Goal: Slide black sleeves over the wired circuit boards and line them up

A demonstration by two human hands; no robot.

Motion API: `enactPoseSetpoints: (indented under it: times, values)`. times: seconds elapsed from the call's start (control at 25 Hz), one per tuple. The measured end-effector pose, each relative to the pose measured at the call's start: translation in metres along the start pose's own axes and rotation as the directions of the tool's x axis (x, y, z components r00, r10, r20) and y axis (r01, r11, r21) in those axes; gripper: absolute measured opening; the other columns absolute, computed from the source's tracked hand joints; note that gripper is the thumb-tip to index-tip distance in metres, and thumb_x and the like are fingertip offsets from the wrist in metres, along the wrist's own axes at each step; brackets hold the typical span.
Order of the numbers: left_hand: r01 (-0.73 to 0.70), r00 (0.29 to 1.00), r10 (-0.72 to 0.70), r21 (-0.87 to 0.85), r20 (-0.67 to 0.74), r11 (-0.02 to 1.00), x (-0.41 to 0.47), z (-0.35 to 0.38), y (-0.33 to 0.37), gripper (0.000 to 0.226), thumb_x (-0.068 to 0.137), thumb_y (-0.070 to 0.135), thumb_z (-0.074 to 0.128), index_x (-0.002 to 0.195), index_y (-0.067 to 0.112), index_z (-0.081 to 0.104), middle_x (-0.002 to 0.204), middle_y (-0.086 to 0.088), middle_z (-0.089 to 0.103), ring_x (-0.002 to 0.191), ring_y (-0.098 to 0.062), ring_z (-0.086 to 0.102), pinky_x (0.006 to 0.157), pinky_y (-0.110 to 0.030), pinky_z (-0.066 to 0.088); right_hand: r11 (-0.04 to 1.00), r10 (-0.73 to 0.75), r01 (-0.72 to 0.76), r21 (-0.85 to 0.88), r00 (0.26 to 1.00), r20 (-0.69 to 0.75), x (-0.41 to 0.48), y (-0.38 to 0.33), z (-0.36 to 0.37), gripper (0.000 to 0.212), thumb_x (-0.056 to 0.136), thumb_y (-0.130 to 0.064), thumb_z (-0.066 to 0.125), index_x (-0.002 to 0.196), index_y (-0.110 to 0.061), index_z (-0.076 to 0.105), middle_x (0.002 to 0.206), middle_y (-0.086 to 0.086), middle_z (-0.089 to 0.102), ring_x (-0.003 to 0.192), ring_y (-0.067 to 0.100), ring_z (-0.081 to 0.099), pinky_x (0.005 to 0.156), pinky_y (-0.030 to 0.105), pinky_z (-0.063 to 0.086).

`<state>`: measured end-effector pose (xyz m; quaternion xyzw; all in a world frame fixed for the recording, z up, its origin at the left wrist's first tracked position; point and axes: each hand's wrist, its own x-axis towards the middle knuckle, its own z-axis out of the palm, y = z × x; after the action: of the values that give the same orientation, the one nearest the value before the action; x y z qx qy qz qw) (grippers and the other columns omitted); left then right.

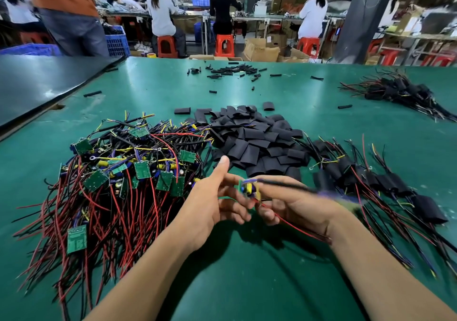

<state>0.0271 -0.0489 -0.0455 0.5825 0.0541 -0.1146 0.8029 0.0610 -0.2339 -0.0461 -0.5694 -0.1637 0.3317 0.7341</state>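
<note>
Tangle of bare boards (118, 179) w/ red/black wires lay at your left, loose black sleeves (257, 145) heaped just beyond, sleeved units (385, 182) rowed at right. Green surface (247, 271); workshop behind w/ ppl on red stools (223, 46). Your left hand (212, 199) & right hand (294, 207) both pinched one unsleeved circuit board (249, 188), blurred, above the surface's near middle.

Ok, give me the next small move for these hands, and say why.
Probably the left hand reaches forward to take one sleeve from the black sleeve pile. The circuit board pinched by the right hand is bare, and the pile lies just beyond the hands.
</note>
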Motion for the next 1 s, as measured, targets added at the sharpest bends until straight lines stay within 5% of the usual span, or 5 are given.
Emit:
enactPoseSetpoints:
  times: [0.16,0.4,0.68,0.8,1.0]
  values:
    - [0.048,0.99,-0.057,0.068,0.13,0.996,-0.001,-0.005,0.0,0.055,0.073,0.052,0.075,0.101,0.005,0.071,0.085,-0.015,0.07,0.054,-0.027,0.064,0.05,-0.029,0.054,0.997,0.01,-0.021,-0.072,0.991,-0.137,0.001,0.001,0.002,0.02,0.083,-0.033,0.079,0.093,-0.018,0.071,0.078,-0.001,0.067,0.051,0.006,0.044,0.046,0.015,0.037]
    - [-0.077,0.991,0.087,0.104,-0.101,0.992,-0.001,-0.002,-0.006,0.008,0.087,0.005,0.071,0.09,0.0,0.065,0.074,-0.013,0.069,0.056,-0.026,0.068,0.052,-0.027,0.057,0.976,0.102,-0.142,-0.163,0.967,-0.232,-0.005,-0.009,-0.015,0.036,0.075,-0.029,0.083,0.104,-0.015,0.07,0.086,0.004,0.071,0.058,0.008,0.051,0.049,0.017,0.041]
    - [-0.089,0.987,0.108,0.158,-0.118,0.983,-0.001,-0.003,-0.002,0.013,0.093,0.008,0.065,0.105,0.007,0.068,0.069,-0.017,0.069,0.056,-0.029,0.066,0.054,-0.031,0.056,0.935,-0.012,0.101,0.341,0.967,-0.253,-0.002,-0.018,-0.017,0.067,0.081,-0.067,0.057,0.108,-0.009,0.074,0.095,0.009,0.072,0.066,0.016,0.063,0.056,0.028,0.056]
    - [-0.101,0.99,0.121,0.234,-0.071,0.967,-0.001,-0.003,-0.003,0.008,0.092,0.009,0.065,0.098,0.005,0.068,0.068,-0.016,0.07,0.058,-0.027,0.067,0.054,-0.03,0.055,0.983,-0.096,0.145,0.116,0.932,-0.349,0.004,-0.009,-0.012,0.052,0.076,-0.046,0.075,0.115,-0.012,0.069,0.085,0.001,0.064,0.06,0.011,0.055,0.056,0.023,0.052]
    - [-0.146,0.989,0.144,0.386,0.033,0.911,-0.006,-0.005,-0.006,0.014,0.089,0.026,0.072,0.089,0.014,0.066,0.072,-0.01,0.074,0.062,-0.02,0.062,0.06,-0.028,0.053,0.971,-0.218,0.239,-0.005,0.877,-0.428,0.013,0.004,-0.001,0.018,0.08,-0.031,0.07,0.084,-0.016,0.08,0.072,0.0,0.061,0.056,0.011,0.054,0.057,0.022,0.05]
